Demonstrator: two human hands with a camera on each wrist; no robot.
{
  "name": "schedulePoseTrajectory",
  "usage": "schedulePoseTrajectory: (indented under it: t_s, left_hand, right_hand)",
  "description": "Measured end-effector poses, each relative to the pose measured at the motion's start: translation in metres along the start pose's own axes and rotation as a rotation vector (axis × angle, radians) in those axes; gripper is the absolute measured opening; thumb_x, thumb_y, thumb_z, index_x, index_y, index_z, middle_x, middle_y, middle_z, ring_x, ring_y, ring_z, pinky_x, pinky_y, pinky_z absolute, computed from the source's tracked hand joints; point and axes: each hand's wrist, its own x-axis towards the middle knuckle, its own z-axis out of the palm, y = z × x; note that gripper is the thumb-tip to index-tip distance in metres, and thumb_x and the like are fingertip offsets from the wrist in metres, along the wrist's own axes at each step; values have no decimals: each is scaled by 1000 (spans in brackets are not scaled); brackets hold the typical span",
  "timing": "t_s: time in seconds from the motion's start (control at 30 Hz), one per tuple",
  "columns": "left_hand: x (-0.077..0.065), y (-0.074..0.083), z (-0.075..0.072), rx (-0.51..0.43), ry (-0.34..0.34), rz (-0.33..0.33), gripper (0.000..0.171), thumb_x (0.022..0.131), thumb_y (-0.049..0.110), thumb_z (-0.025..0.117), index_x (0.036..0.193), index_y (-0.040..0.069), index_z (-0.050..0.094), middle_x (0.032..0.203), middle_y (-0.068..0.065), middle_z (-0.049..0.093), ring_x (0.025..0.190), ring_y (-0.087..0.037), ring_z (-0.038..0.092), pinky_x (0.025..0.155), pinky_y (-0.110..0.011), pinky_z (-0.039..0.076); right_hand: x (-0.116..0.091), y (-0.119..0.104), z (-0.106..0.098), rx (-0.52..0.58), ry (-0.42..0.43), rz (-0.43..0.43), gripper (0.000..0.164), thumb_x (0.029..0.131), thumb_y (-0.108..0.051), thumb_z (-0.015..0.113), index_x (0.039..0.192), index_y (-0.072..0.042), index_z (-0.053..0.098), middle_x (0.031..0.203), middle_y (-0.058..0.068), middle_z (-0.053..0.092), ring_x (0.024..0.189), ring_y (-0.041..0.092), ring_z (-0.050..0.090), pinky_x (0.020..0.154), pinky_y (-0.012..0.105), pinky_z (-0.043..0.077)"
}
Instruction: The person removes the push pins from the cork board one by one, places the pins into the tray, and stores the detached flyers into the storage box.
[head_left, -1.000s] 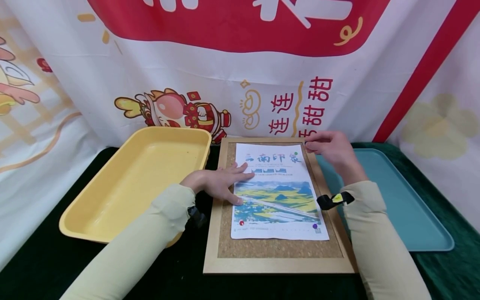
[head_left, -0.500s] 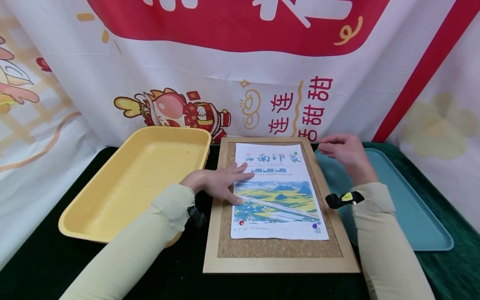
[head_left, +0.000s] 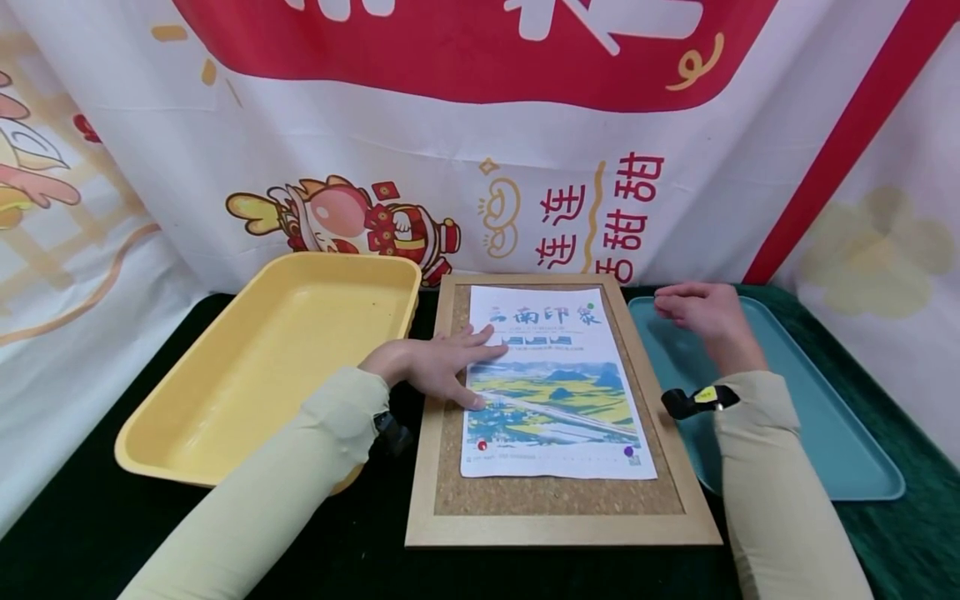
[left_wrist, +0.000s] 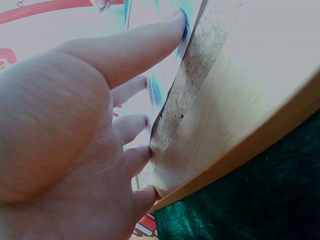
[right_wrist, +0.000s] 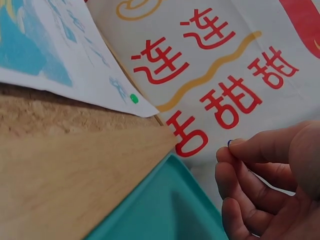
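A printed poster [head_left: 551, 417] lies on a wood-framed cork board [head_left: 555, 500]. Round pin heads dot three of its corners: a green pin [head_left: 591, 307] top right, a red pin [head_left: 482, 446] bottom left and a purple pin [head_left: 628, 452] bottom right. My left hand [head_left: 442, 367] rests with spread fingers on the poster's left edge and the board. Over the teal tray, my right hand [head_left: 708, 321] pinches a small blue pin [right_wrist: 230, 143] between thumb and forefinger; most of it is hidden by the fingertips.
A deep yellow tray [head_left: 247, 367] stands left of the board. The flat teal tray [head_left: 817, 425] lies at its right, partly under my right forearm. Dark green cloth [head_left: 337, 550] covers the table. A printed banner [head_left: 450, 142] hangs right behind the board.
My right hand has moved right, from the board's top right corner to above the teal tray. The left hand, poster and board have stayed put.
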Motion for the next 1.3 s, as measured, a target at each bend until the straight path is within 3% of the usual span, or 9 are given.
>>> schedulePoseTrajectory:
  t_s: [0.27, 0.5, 0.8, 1.03, 1.3]
  left_hand:
    - [-1, 2, -1, -1, -4, 0, 88, 104, 43, 67, 173, 26, 14, 180, -4, -14, 167, -32, -17, 133, -64, -7]
    - [-2, 1, -2, -4, -4, -5, 89, 104, 43, 67, 173, 27, 14, 180, -3, -14, 167, -32, -18, 133, -64, -8]
    - [-2, 1, -2, -7, 1, -7, 89, 103, 43, 67, 173, 27, 14, 180, -3, -14, 167, -32, -18, 133, -63, -8]
    - [-2, 3, -2, -10, 1, -13, 88, 103, 43, 68, 173, 28, 15, 181, -2, -14, 167, -31, -18, 133, -63, -7]
    - [0, 1, -1, -5, 3, -12, 88, 103, 43, 67, 172, 28, 15, 181, -3, -13, 167, -32, -17, 133, -63, -6]
  right_hand:
    - [6, 12, 0, -37, 8, 115, 49, 110, -35, 58, 152, -12, 59, 152, 17, 60, 128, 29, 57, 99, 34, 50]
    - [10, 15, 2, -29, 51, 178, 47, 109, -33, 59, 151, -11, 60, 139, 13, 65, 113, 27, 56, 92, 33, 47]
    - [12, 19, 3, -70, 73, 155, 41, 108, -25, 60, 145, -7, 65, 130, 12, 70, 104, 24, 60, 86, 30, 50]
    - [14, 21, 3, -97, 78, 147, 39, 107, -24, 63, 141, -6, 69, 106, 1, 75, 97, 21, 63, 80, 28, 51]
    - [14, 19, 3, -111, 81, 178, 39, 106, -25, 65, 140, -5, 69, 92, -2, 75, 98, 24, 63, 81, 30, 48]
